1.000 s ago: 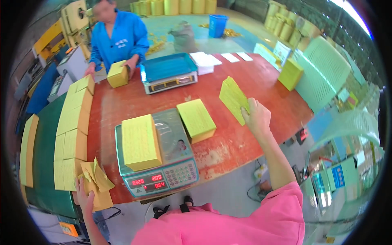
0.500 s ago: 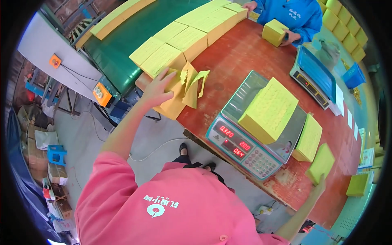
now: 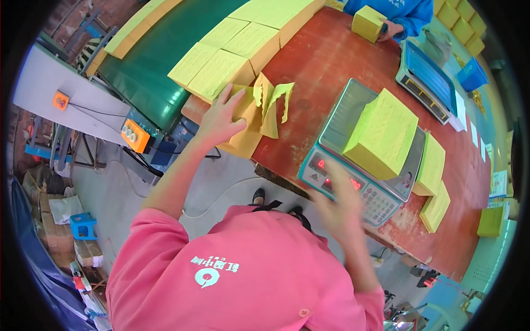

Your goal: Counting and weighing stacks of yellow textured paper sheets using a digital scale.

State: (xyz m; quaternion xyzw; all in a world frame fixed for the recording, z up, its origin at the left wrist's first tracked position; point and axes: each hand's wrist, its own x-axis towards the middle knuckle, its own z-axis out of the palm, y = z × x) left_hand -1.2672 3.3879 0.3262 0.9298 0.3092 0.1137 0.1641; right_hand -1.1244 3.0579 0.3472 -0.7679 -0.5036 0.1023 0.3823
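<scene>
My left hand (image 3: 220,118) rests with spread fingers on folded yellow-brown paper (image 3: 245,138) at the table's near left edge. Beside it, a torn yellow paper strip (image 3: 284,94) stands up. My right hand (image 3: 342,207), smeared by motion, is over the front panel of a digital scale (image 3: 381,201) and hides part of its red display. A large yellow block of stacked paper (image 3: 383,132) sits on the scale's metal plate. To the right of the scale are a second yellow paper block (image 3: 430,165) and a smaller yellow piece (image 3: 436,207).
Yellow paper blocks (image 3: 243,38) line the red table's (image 3: 309,60) far left side, next to a green conveyor belt (image 3: 149,71). Across the table, a person in blue (image 3: 406,16) holds a yellow block (image 3: 367,23). A second scale (image 3: 425,83) and a blue container (image 3: 472,74) are at the right.
My right hand has left the small yellow piece at the right and swung left over the scale's panel. That piece now lies beside the other block. My left hand stays at the paper.
</scene>
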